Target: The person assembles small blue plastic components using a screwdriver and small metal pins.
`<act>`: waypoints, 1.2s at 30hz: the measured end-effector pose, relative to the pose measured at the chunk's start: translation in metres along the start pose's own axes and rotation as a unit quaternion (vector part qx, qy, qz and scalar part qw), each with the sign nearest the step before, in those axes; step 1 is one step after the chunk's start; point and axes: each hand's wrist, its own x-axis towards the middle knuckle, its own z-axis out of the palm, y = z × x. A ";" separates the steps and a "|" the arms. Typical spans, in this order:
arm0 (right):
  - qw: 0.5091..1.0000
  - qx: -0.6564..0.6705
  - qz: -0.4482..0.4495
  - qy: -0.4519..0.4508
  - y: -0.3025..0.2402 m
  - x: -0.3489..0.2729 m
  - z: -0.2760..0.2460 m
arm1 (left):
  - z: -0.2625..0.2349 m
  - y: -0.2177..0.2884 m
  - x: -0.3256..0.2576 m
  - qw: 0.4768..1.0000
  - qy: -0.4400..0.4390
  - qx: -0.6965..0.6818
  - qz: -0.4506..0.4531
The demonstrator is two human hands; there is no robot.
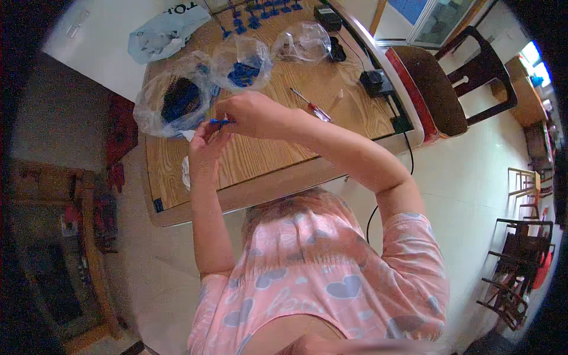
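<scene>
Left hand [207,141] and right hand [251,112] meet over the left part of the wood-grain table [269,145], fingertips pinched narrowly on a small blue piece [220,122] between them. The right fingers' exact hold is partly hidden by the back of that hand. The piece looks like hard plastic: likely very light, stiff and rather slick, with any thin part apt to snap if levered. It seems best taken by its ends, with fingertips rather than palm; its finer shape is too small to tell.

Just beyond the hands, toward the table's left edge, sits a clear bag [148,113] of dark parts [180,99]. Farther from the table's near edge is another clear bag [220,50], with blue parts [242,75] inside. A red-handled screwdriver [320,112] lies right of the table's middle, and a black power unit [376,81] near its right edge. Upright blue pieces [254,22] stand in rows toward its far edge.
</scene>
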 end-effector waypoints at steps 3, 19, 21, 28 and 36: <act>0.999 -0.029 0.024 -0.036 -0.010 0.012 -0.003 | -0.003 -0.004 -0.003 0.998 -0.019 -0.063 -0.017; 0.988 -0.102 0.106 -0.052 0.018 0.031 0.032 | -0.007 -0.036 0.001 0.994 -0.034 -0.097 -0.033; 0.990 -0.086 0.103 -0.050 0.023 0.029 0.030 | -0.008 -0.037 -0.002 0.996 -0.031 -0.085 0.004; 0.997 0.032 0.061 -0.039 0.021 0.021 0.015 | -0.002 -0.032 -0.003 0.995 0.032 0.081 0.048; 0.998 0.046 0.050 -0.015 0.028 0.021 0.021 | -0.005 -0.032 0.002 0.999 0.013 0.044 0.019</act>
